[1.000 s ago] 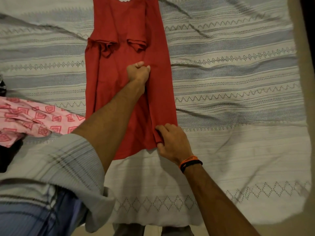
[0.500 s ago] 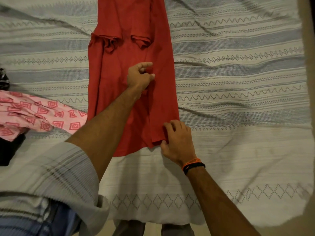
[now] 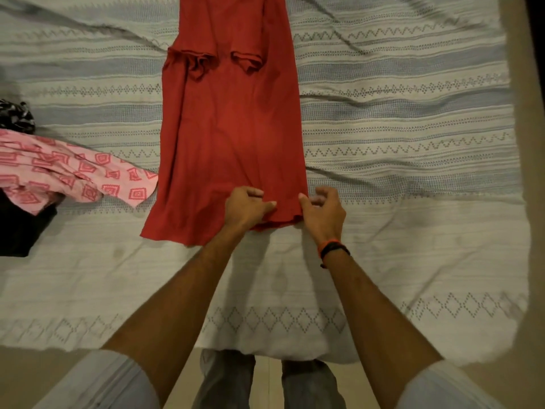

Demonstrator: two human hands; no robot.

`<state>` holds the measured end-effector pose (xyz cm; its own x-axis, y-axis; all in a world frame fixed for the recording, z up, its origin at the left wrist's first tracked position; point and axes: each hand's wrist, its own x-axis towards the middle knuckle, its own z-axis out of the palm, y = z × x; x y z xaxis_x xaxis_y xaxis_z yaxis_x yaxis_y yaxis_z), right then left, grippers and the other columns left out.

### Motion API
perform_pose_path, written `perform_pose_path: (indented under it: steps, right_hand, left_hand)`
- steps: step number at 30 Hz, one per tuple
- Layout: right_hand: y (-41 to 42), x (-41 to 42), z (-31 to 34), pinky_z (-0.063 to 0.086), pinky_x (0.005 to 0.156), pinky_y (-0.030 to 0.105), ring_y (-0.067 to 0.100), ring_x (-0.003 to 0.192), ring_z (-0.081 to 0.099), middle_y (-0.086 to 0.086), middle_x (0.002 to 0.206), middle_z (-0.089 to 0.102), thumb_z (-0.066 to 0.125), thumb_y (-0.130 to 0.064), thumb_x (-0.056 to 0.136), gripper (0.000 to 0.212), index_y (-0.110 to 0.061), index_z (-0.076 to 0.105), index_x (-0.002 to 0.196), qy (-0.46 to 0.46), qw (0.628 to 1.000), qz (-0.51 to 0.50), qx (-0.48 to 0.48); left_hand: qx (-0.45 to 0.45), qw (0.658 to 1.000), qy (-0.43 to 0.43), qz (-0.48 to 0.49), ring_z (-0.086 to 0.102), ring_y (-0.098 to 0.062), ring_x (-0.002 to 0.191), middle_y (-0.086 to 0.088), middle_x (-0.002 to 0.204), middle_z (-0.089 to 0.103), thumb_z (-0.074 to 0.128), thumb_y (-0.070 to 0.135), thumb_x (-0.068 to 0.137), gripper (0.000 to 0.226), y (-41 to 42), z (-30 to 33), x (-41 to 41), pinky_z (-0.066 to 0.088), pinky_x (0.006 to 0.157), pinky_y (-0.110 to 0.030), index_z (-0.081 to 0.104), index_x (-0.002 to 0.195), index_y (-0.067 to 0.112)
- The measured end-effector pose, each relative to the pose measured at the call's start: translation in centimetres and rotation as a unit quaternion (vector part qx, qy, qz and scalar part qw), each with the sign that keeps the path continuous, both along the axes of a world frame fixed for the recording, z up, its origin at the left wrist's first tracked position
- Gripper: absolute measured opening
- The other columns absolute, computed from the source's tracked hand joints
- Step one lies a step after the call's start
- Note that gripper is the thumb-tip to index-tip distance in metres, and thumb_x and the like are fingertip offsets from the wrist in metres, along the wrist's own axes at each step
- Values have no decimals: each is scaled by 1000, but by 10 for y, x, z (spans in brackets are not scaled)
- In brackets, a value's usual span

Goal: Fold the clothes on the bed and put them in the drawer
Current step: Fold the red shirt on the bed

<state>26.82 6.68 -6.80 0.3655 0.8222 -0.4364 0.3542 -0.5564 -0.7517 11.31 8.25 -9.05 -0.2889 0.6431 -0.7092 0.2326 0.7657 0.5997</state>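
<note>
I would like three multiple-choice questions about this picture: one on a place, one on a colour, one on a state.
1. Where are the hands on the red garment?
A. at its near hem
B. at its sleeves
C. at its middle

2. What colour is the patterned cloth to the left?
A. green
B. pink
C. yellow

3. How does the red garment lie?
A. rolled into a ball
B. hanging off the bed
C. spread lengthwise on the bedsheet

Key: 1 A, the left hand and right hand both pinch the near hem; 2 B, it is pink with red diamonds; 3 C, it lies flat, sleeves folded in.
</note>
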Motion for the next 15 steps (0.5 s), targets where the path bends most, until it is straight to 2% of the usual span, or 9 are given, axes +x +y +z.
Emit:
perform_pose_path:
  steps: [2, 4, 5, 7, 9, 10, 12, 14, 15]
  right_hand:
    - [6, 6, 2, 49, 66, 9, 2, 72, 58, -4, 84, 66, 76, -25, 86, 26, -13, 63, 104, 43, 997, 16, -63]
    - [7, 10, 1, 53, 75, 21, 8, 74, 61, -4, 81, 69, 75, -27, 85, 12, -17, 69, 83, 52, 994, 38, -87]
    - [7, 11, 0, 54, 81, 28, 11, 76, 62, -4, 78, 68, 73, -27, 86, 16, -20, 66, 73, 57, 993, 39, -91]
    - [6, 12, -3, 56, 87, 38, 18, 82, 67, -1, 81, 71, 70, -28, 88, 22, -22, 64, 68, 83, 991, 23, -103]
    - [4, 10, -4, 58, 87, 47, 30, 91, 71, 11, 91, 75, 69, -25, 88, 22, -21, 66, 67, 148, 981, 6, -122]
    - [3, 9, -3, 60, 83, 47, 34, 92, 72, 16, 94, 75, 70, -21, 89, 20, -20, 67, 69, 193, 973, -8, -130]
    - [-1, 8, -3, 61, 69, 37, 30, 86, 73, 17, 96, 74, 73, -15, 88, 9, -12, 67, 81, 209, 968, -27, -133]
    - [-6, 8, -5, 59, 61, 30, 21, 72, 72, 14, 92, 75, 76, -15, 86, 11, -8, 67, 84, 180, 975, -48, -123]
    - [-8, 10, -5, 59, 62, 30, 19, 66, 70, 14, 89, 75, 76, -15, 85, 11, -8, 68, 82, 177, 975, -58, -118]
  left_hand:
    - [-40, 997, -1, 64, 73, -22, 69, -10, 78, 74, 88, 27, 67, 27, -22, -3, 3, 62, 71, -43, 68, 75, 12]
    - [-57, 977, 12, 206, 74, -28, 71, -13, 73, 73, 85, 35, 64, 36, -41, -8, 3, 62, 71, -47, 70, 78, 4]
    - [-57, 958, 5, 281, 74, -29, 73, -14, 76, 73, 84, 31, 68, 38, -46, -6, 5, 62, 70, -45, 70, 85, 0]
    - [-52, 911, -57, 405, 71, -26, 78, -14, 90, 70, 82, 17, 77, 33, -49, -3, 13, 60, 67, -37, 64, 94, -4]
    - [-46, 862, -132, 488, 68, -24, 90, -13, 106, 64, 79, 7, 80, 27, -40, 9, 24, 60, 67, -32, 56, 90, 1]
    - [-49, 853, -160, 495, 68, -22, 91, -12, 108, 63, 80, 8, 79, 28, -34, 14, 28, 59, 61, -27, 56, 92, 3]
    - [-69, 869, -209, 442, 64, -12, 68, -6, 91, 66, 85, 20, 76, 37, -27, 14, 30, 47, 39, -18, 62, 103, 6]
    - [-101, 892, -200, 393, 47, -7, 40, 0, 65, 56, 84, 28, 75, 38, -27, 11, 26, 31, 32, -14, 61, 102, 14]
    - [-113, 897, -188, 385, 40, -6, 33, 2, 60, 49, 81, 28, 77, 34, -29, 11, 23, 26, 31, -13, 59, 100, 16]
